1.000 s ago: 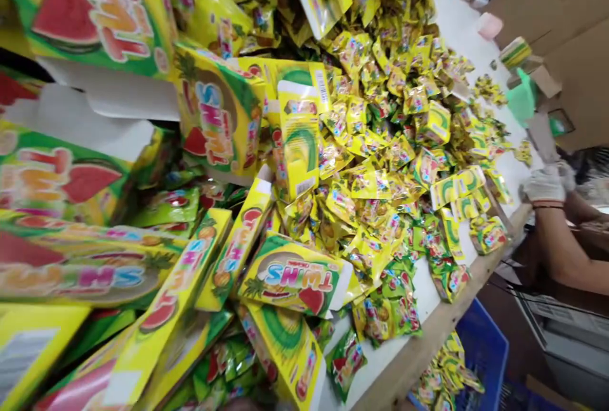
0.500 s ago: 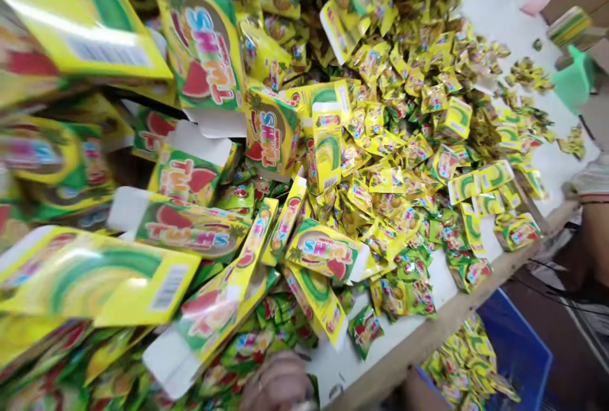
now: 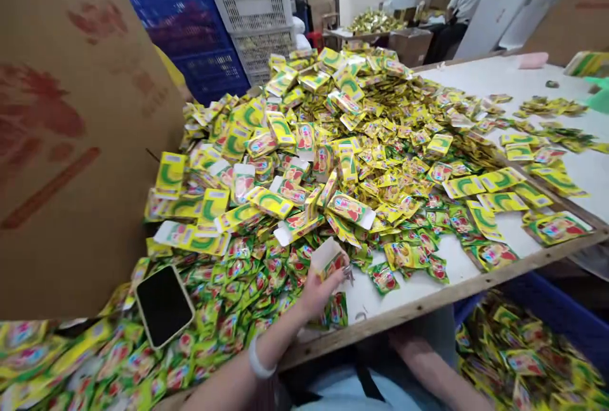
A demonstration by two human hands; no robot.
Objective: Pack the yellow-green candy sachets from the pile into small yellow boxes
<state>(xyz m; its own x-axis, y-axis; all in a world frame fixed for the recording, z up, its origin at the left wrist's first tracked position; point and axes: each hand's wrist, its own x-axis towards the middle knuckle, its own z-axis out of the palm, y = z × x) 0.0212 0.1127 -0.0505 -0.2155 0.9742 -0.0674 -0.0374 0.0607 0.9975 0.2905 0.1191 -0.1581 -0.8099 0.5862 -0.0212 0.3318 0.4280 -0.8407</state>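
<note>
My left hand, with a pale band on the wrist, is closed around a small candy box whose white end flap stands up. It is just above the front of the table, beside a heap of green candy packets. Below the table edge, my right hand is dim and mostly hidden, so its fingers cannot be made out. Loose yellow candy boxes lie on the heap beyond my left hand. Several green packets rest on the bare table to its right.
A phone lies on the packets at left, near a large cardboard carton. Yellow packets are piled across the white table. A blue crate of packets stands below at right. Stacked crates and a seated person are farther back.
My view has pulled back and up, bringing the phone, carton and room into sight. My left hand, blurred at the bottom earlier, now shows with the candy box.
</note>
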